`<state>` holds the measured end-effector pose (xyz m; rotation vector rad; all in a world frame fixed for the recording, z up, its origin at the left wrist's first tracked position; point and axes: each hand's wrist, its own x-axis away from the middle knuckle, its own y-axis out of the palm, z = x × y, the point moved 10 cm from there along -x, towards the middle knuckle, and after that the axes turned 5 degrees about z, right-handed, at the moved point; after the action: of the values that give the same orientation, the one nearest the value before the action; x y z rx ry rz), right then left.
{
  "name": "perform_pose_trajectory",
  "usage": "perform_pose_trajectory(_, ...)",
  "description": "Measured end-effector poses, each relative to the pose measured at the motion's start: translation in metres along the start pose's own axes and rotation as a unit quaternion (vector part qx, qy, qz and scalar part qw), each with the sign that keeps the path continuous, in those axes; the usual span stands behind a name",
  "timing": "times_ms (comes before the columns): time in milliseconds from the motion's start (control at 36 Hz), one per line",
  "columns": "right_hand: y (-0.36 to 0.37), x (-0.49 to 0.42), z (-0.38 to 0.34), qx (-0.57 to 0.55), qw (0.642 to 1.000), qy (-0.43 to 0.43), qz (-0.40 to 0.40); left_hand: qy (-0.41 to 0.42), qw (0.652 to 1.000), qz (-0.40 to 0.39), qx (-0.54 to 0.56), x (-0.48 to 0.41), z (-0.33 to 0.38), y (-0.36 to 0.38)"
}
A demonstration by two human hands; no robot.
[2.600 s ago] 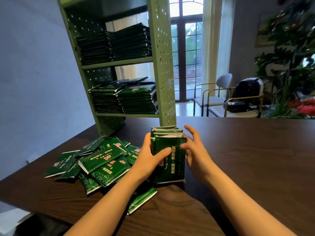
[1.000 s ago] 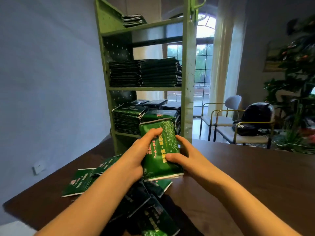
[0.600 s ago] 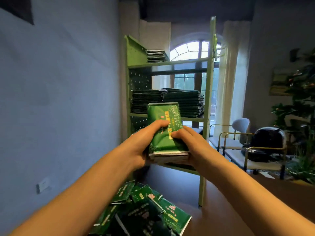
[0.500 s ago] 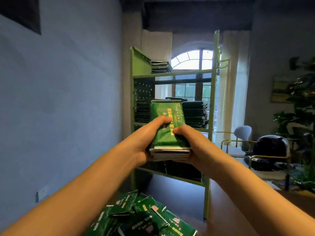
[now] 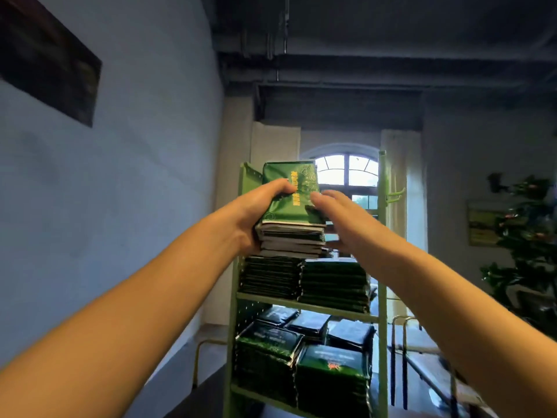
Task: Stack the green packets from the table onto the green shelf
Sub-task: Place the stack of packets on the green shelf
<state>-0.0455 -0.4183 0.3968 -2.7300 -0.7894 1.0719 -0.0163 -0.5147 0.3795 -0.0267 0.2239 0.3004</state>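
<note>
Head view: I have a stack of green packets [image 5: 291, 233] between my two hands, lifted in front of the upper level of the green shelf [image 5: 382, 267]. My left hand [image 5: 256, 212] grips the stack's left side, thumb curled over the top packet [image 5: 294, 191] and palm against the packet edges. My right hand [image 5: 343, 221] clamps the opposite side, thumb tip on the top packet's right edge and fingers reaching round below; it is a little blurred. The top packet is glossy bright green with a column of yellow print down its middle and pale swirling line-work near its far corner. Beneath it the packets show as pale and dark layered edges, slightly uneven.

Directly under my hands, two neat dark piles of shelved packets [image 5: 334, 285] sit side by side on one shelf board. Lower again, more piles [image 5: 331, 372] fill the next board, their faces green with small print. Beyond my right hand an arched window [image 5: 346, 173] glows; far out to the right stands a leafy plant [image 5: 527, 236].
</note>
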Motion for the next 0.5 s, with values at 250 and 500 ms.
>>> perform_pose_trajectory(250, 0.018, 0.003, -0.081, 0.549, 0.677, -0.483, 0.089, -0.039, 0.997, 0.064, 0.02, -0.019, 0.036, -0.025)
perform_pose_trajectory(500, 0.021, -0.018, -0.091, 0.579, 0.572, -0.564, 0.138, -0.018, 0.996, 0.079, -0.022, -0.037, 0.048, -0.031)
